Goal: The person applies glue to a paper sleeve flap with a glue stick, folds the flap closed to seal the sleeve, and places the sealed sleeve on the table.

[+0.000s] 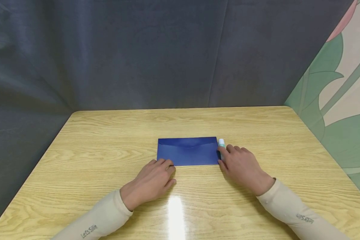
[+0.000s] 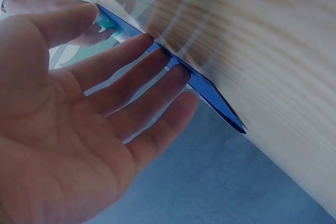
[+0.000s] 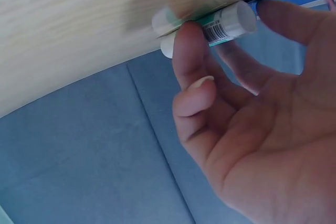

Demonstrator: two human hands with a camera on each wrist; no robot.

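A blue envelope (image 1: 187, 156) lies flat on the table, its pointed flap along the far side. My left hand (image 1: 152, 181) is at its near left corner, fingertips touching the near edge; in the left wrist view its fingers (image 2: 152, 90) are spread and only slightly bent, holding nothing. Against the envelope's right edge lies a glue stick (image 1: 221, 142) with a white cap and a green and white label. Bent fingers and the thumb of my right hand (image 1: 241, 166) are around it. The right wrist view shows the glue stick (image 3: 231, 24) on the tabletop between them.
The wood-grain table (image 1: 107, 133) has a glossy surface with a bright reflection near the front. A dark grey-blue cloth (image 1: 155, 56) hangs behind it and on the left. At right is a wall with a painted leaf pattern (image 1: 348, 140).
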